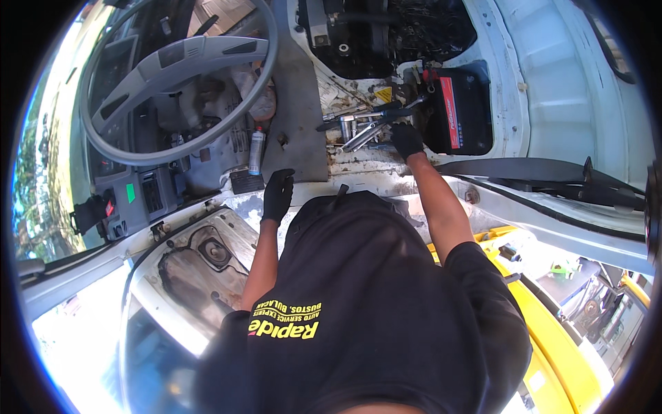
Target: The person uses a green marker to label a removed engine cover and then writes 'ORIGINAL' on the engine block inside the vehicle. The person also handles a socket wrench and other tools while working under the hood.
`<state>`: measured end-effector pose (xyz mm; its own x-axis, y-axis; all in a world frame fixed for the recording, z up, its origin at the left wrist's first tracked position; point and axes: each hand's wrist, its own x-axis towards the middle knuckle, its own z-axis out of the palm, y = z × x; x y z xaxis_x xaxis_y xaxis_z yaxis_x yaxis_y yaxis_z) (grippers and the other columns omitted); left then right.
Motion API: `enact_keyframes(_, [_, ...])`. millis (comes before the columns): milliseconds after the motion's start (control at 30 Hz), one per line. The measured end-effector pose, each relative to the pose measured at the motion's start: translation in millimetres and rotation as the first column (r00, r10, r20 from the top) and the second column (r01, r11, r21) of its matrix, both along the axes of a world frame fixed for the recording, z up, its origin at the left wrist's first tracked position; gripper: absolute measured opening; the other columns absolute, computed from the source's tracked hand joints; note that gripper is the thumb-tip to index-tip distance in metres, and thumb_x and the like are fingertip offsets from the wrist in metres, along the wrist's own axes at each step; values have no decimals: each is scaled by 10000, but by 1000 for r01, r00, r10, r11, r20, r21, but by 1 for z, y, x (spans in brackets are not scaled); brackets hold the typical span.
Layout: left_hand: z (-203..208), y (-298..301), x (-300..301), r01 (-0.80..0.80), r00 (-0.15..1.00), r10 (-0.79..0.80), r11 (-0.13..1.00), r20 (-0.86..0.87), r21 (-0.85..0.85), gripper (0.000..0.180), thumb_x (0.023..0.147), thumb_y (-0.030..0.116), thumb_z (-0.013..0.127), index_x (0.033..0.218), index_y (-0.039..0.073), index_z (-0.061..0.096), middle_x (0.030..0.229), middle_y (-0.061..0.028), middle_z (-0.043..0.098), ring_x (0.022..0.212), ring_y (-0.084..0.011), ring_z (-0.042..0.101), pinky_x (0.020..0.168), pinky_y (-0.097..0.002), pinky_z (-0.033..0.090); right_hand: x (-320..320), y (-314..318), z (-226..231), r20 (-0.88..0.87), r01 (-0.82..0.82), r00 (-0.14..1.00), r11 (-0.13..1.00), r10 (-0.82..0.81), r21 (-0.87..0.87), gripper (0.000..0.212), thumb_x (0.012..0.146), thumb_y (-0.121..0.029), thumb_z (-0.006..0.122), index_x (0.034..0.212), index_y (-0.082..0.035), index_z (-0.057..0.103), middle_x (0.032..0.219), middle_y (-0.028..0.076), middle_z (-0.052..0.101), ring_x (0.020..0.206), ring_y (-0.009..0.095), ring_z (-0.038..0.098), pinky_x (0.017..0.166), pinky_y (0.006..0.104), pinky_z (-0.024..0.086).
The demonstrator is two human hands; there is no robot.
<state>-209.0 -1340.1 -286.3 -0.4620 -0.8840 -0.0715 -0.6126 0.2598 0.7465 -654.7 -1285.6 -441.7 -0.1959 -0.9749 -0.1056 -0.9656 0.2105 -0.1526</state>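
My right hand [407, 141], in a black glove, is at the right end of a pile of metal hand tools. Its fingertips reach among the tools, and whether they grip one I cannot tell. In the pile lie a ratchet [347, 127], chrome wrenches [363, 137] and a long dark-handled tool [386, 112]. Just right of this hand sits a black battery [472, 117] with a red strip along its top. My left hand [278, 195], also black-gloved, hovers by the door sill with fingers loosely bent and nothing visible in it. A spray can [256, 152] stands to its upper left.
A large steering wheel [271, 62] fills the upper left. Ahead lies an open engine bay [393, 34] beside a grey floor mat [298, 117]. An open door panel [196, 269] is at lower left; a seat-belt strap [524, 169] crosses at right. Yellow bodywork [552, 345] stands at lower right.
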Motion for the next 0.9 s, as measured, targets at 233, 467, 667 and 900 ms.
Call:
enact_keyframes(233, [13, 20, 44, -96, 994, 90, 990, 61, 105, 241, 1018, 140, 603, 1242, 87, 675, 1102, -131, 700, 909, -257, 688, 825, -376, 537, 7, -12, 9, -2, 69, 998, 997, -69, -23, 212, 949, -176, 553, 984, -162, 762, 959, 107, 759, 912, 321, 738, 796, 482, 585])
enact_keyframes(467, [19, -2, 38, -9, 1000, 7, 997, 27, 71, 242, 1026, 188, 608, 1219, 71, 694, 1096, -126, 710, 938, -261, 677, 848, -365, 526, -7, -1, 16, 65, 102, 993, 994, -99, -39, 200, 924, -188, 577, 995, -155, 762, 923, 133, 753, 892, 344, 731, 795, 496, 574])
enact_keyframes(667, [26, -25, 3, 75, 997, -75, 997, -13, -8, 258, 1026, 181, 602, 1224, 42, 693, 1137, -156, 717, 1008, -285, 693, 869, -374, 529, 7, 17, 75, 42, 207, 978, 978, -206, -37, 190, 909, -180, 600, 1020, -107, 735, 881, 187, 742, 823, 341, 735, 731, 475, 576])
enact_keyframes(900, [84, -34, -87, 259, 912, -75, 868, -403, 424, 301, 1042, 174, 605, 1296, 28, 671, 1118, -49, 712, 979, -122, 664, 866, -295, 527, 73, 79, 191, 976, 611, -121, 761, -183, 219, 206, 997, -208, 691, 1088, -24, 689, 916, 73, 730, 831, 144, 699, 720, 303, 574])
